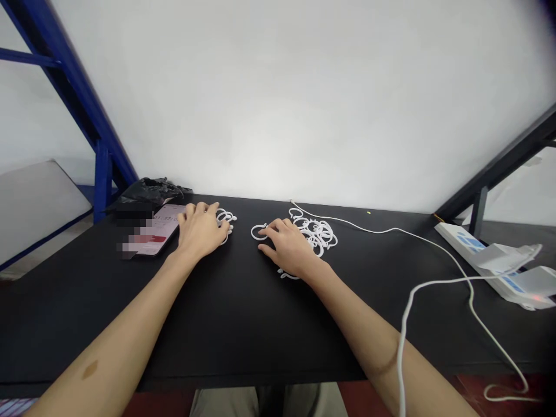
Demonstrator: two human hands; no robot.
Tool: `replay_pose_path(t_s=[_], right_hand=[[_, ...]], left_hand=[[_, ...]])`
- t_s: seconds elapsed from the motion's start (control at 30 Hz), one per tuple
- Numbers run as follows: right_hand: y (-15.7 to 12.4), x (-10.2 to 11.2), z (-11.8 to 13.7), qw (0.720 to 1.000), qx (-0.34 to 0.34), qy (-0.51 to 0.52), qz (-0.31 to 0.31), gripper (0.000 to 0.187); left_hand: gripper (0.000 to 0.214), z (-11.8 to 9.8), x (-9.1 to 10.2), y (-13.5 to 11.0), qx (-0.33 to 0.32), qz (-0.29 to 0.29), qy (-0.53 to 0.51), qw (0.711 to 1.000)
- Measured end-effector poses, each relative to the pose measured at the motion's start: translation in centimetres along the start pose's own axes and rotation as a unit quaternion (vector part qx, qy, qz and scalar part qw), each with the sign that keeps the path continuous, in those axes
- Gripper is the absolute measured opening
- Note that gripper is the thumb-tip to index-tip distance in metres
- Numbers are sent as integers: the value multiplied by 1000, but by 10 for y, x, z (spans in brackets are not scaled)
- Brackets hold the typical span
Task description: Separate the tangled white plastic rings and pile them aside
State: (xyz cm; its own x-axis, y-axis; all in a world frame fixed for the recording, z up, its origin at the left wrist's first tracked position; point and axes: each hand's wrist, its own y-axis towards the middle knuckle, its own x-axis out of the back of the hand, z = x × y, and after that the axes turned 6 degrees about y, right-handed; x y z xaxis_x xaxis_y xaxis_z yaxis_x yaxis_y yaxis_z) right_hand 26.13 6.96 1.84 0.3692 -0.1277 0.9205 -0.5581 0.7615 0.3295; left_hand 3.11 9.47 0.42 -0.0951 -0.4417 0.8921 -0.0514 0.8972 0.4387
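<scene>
My left hand rests on the black table with its fingers spread, beside a few white plastic open rings that look like curtain rings with small knobbed ends. Part of that group is hidden behind my thumb and fingers. My right hand lies palm down with thumb and fingers apart, its fingertips touching a single white ring that lies flat. Just beyond its knuckles is a heap of several more white rings, tangled together. Another white ring shows partly under the heel of this hand.
Left of my left hand lies a phone with a timer on its lit screen, partly blurred out. Behind it sits a crumpled black plastic bag. A white cable runs across the right side to a white power strip with plugged-in adapters.
</scene>
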Motion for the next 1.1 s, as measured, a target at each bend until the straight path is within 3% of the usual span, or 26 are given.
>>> replay_pose_path(t_s=[0.17, 0.33, 0.47, 0.57, 0.63, 0.77, 0.93, 1.1], right_hand=[[0, 0, 1, 1000, -18, 2, 19, 25], [1, -2, 1, 999, -17, -8, 26, 20], [2, -3, -1, 999, -27, -22, 34, 17], [2, -4, -1, 999, -34, -19, 24, 17], [3, -4, -1, 1000, -30, -8, 1, 18], [4, -4, -1, 998, -17, 31, -50, 17], [3, -1, 3, 992, 10, 108, -67, 15], [2, 2, 4, 975, -9, 190, -116, 32]], left_hand=[[51, 11, -3, 6, 52, 17, -20, 998], [43, 21, -11, 10, 57, 7, -49, 997], [41, 13, -1, 8, 50, -12, -55, 997], [41, -4, 11, 1, -6, -20, -79, 997], [43, -18, 17, -5, -88, -15, -117, 989], [49, -36, 17, -15, -225, 41, -177, 957], [45, -38, 11, -17, -222, 61, -206, 951], [36, -34, 14, -14, -202, 74, -224, 951]])
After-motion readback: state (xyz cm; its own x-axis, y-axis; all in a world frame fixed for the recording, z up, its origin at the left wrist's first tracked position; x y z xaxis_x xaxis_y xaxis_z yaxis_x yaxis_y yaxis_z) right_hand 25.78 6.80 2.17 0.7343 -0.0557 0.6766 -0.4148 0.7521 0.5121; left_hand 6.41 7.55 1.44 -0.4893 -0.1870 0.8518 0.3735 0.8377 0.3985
